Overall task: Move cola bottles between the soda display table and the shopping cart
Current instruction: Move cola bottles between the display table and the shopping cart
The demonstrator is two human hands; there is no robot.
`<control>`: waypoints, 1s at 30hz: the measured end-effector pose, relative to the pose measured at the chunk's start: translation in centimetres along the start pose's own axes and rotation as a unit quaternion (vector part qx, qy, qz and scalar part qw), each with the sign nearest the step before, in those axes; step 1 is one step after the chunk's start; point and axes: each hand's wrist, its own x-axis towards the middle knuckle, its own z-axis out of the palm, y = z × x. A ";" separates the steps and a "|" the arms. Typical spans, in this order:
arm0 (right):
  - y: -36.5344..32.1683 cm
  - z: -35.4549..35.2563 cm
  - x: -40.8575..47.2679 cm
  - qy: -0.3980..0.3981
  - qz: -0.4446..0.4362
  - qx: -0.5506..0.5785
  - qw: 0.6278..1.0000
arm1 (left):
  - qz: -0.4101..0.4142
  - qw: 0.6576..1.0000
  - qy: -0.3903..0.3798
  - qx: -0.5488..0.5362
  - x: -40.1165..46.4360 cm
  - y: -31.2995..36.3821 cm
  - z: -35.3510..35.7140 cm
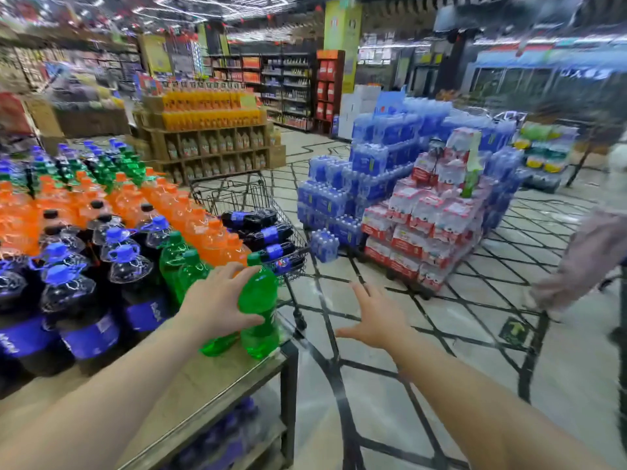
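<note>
**Ann:** Right, the left hand (217, 300) is on a green bottle (259, 310) at the corner of the bench (210, 385) — fingers and thumb wrapped round its shoulder, just under the cap.

**Bo:** Green, though, not cola. Why that one?

**Ann:** My guess is it's steadying it. It stands right at the bench edge, next to the cart (251, 205), so it's the one most likely to topple if anything gets reached past.

**Bo:** And the right hand (376, 317)?

**Ann:** Spread wide, holding nothing, out over the floor (441, 368) beside the bench. Looks like a balance or ready-to-catch pose to me.

**Bo:** Where's the cola?

**Ann:** Two places. Dark bottles with blue labels lie on their sides in the cart (268, 234) — stacked flat, I'd say so they don't roll or tip. More cola bottles (88, 320) stand upright at the near left of the bench, blue caps up.

**Bo:** And behind them?

**Ann:** Orange bottles (135, 205) in rows, sorted by colour, like a display.

**Bo:** So which direction is this load moving?

**Ann:** Can't tell from here — neither hand is on a cola bottle yet.
</note>
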 end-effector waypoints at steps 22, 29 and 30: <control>10.1 -5.5 24.3 -0.019 -0.018 0.014 1.000 | -0.047 0.995 -0.089 0.018 29.5 2.5 3.2; 11.2 -4.3 34.6 -0.038 -0.051 0.016 0.998 | -0.086 0.989 -0.120 0.023 37.0 0.9 5.6; 11.3 -4.0 36.1 -0.043 -0.057 0.020 0.997 | -0.092 0.988 -0.121 0.023 38.0 0.7 6.0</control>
